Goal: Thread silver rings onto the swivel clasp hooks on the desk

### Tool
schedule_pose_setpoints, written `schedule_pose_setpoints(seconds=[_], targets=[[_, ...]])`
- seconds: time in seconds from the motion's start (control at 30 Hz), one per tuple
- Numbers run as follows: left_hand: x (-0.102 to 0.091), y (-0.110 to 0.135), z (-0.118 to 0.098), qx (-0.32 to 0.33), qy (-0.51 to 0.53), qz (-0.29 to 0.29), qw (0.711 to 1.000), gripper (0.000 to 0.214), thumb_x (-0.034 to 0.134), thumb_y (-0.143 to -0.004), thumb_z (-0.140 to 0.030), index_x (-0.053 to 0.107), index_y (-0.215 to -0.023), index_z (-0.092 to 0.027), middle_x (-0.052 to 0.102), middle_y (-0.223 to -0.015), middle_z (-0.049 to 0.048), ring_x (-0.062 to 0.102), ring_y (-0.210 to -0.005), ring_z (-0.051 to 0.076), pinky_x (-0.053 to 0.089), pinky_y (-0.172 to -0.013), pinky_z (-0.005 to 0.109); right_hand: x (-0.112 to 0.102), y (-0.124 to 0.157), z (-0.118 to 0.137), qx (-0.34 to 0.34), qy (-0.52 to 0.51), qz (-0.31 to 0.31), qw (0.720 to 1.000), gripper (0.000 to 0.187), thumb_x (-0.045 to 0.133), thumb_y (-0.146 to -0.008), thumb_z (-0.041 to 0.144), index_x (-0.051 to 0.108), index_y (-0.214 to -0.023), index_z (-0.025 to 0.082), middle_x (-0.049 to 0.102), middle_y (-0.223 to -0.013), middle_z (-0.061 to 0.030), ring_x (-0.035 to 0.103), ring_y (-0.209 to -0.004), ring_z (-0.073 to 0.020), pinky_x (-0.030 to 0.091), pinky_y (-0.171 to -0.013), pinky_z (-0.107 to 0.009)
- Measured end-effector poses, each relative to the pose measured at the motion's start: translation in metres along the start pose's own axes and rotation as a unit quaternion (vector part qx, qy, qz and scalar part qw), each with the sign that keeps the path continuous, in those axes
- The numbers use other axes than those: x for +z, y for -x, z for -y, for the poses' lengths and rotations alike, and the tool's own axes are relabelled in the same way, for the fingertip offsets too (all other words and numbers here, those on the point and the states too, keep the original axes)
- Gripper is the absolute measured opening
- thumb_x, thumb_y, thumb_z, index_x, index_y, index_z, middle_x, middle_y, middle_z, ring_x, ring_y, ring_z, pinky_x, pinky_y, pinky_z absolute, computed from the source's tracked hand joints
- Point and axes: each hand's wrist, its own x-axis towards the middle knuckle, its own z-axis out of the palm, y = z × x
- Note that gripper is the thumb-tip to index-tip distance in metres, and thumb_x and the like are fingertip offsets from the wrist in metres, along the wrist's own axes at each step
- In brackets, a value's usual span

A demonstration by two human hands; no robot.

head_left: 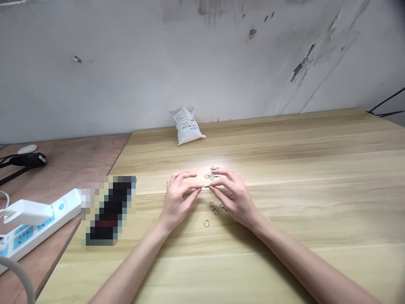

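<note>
My left hand (179,196) and my right hand (232,195) meet over the wooden table, each with thumb and forefinger pinched. Between their fingertips is a small metal swivel clasp (205,186), held level from both ends; its ends are partly hidden by the fingers. Just beyond the fingers lies a small pile of metal rings and clasps (211,175). Nearer me, a loose swivel clasp (214,207) rests on the wood, and another clasp (223,207) sits partly under my right hand. One split ring (206,223) lies flat below them. A ring (190,191) shows beside my left fingers.
A white plastic package (189,126) stands at the back near the wall. To the left are a blurred-out dark object (110,211) and a white power strip (68,207) with a plugged-in adapter (28,212). Black cables (28,160) lie on the brown table (91,154).
</note>
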Motion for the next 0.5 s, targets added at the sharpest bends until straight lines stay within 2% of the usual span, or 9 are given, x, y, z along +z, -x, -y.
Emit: schedule_pose_setpoints(seconds=[0.33,0.5], targets=[[-0.0005,0.0008,-0.0009,0.011,-0.048,0.008,0.999,0.008,0.064,-0.088,-0.022,0.071,-0.087,-0.026,0.063,-0.122,0.0042,0.044,-0.128,0.026,0.032,-0.107,0.051,-0.0003,0.0015,0.0001,-0.027,0.022,0.021,0.999,0.008,0.058,-0.091,0.022,0.066,-0.091,0.023,0.061,-0.126,-0.0085,0.053,-0.121,-0.0263,0.041,-0.098,-0.046],[-0.0009,0.0013,-0.0037,0.026,-0.053,0.018,0.998,0.008,0.064,-0.088,-0.023,0.070,-0.085,-0.026,0.062,-0.124,0.0037,0.042,-0.132,0.026,0.025,-0.112,0.055,0.0017,0.0028,-0.0050,0.018,0.060,-0.004,0.998,0.010,0.057,-0.092,0.023,0.067,-0.095,0.023,0.060,-0.126,-0.0102,0.048,-0.128,-0.0289,0.037,-0.102,-0.051]])
